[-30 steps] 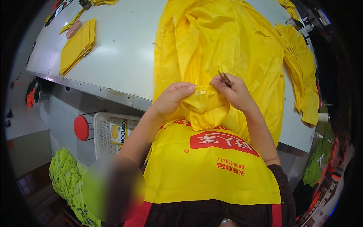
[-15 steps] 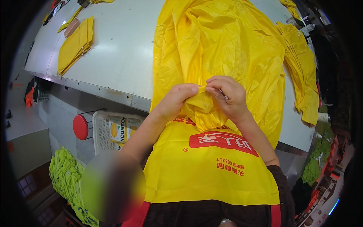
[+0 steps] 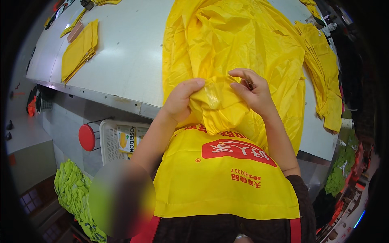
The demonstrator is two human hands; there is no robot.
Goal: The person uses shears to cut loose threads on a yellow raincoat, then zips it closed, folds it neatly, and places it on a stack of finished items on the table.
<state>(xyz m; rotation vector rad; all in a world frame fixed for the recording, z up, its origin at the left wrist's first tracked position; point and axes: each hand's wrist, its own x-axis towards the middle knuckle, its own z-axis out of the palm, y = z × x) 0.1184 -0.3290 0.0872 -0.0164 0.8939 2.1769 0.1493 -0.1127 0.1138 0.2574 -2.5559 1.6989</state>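
Note:
A large yellow garment [image 3: 243, 36] of thin, shiny, crumpled cloth spreads over the table and hangs off its near edge. My left hand [image 3: 180, 97] pinches a gathered end of it, thumb on top. That bunched end, perhaps a cuff, carries a clear shiny strip [image 3: 212, 96]. On its other side is my right hand [image 3: 255, 91], thumb and forefinger apart beside the cloth. The other fingers of that hand curl around something small and dark, too hidden to name. Below both hands lies a yellow apron [image 3: 219, 190] with a red printed patch, over my front.
Folded yellow pieces [image 3: 81, 50] lie at the table's left, and more yellow cloth [image 3: 324, 81] at its right. Under the left edge stand a red stool [image 3: 86, 137] and a white plastic basket [image 3: 106, 139] holding packages. Lime-green cloth [image 3: 73, 186] is heaped at lower left.
My hands have moved apart, the right one loosening its pinch on the cloth. The gathered end has turned and opened out, and its clear strip now shows.

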